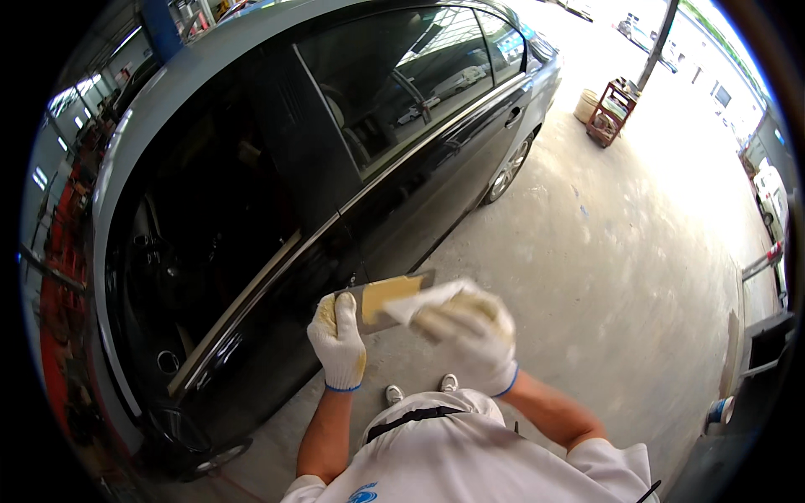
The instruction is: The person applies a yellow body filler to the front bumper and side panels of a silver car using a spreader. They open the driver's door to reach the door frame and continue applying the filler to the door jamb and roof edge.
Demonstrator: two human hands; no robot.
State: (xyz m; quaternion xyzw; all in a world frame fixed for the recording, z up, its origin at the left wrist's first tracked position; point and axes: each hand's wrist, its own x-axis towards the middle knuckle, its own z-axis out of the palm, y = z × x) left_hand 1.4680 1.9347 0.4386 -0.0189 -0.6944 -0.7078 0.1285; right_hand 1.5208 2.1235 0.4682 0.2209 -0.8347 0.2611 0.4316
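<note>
In a white knit glove stained yellow, my left hand [338,339] is closed on the near end of a flat grey putty board [413,281], thumb on top. Yellowish putty [386,295] is spread over the middle of the board. My right hand [474,335], also gloved and smeared by motion, grips a pale, flat spreader [417,300]. The spreader's edge lies over the board's right part, by the putty; whether it touches cannot be made out. Both hands are in front of my waist, beside the black car door [327,277].
The dark car [419,180] runs along my left, its front window opening [201,226] showing the interior. Farther off on the concrete floor [587,268] stand a red tool cart [612,113] and a pale bucket [586,106]. Dark equipment [763,360] lines the right side.
</note>
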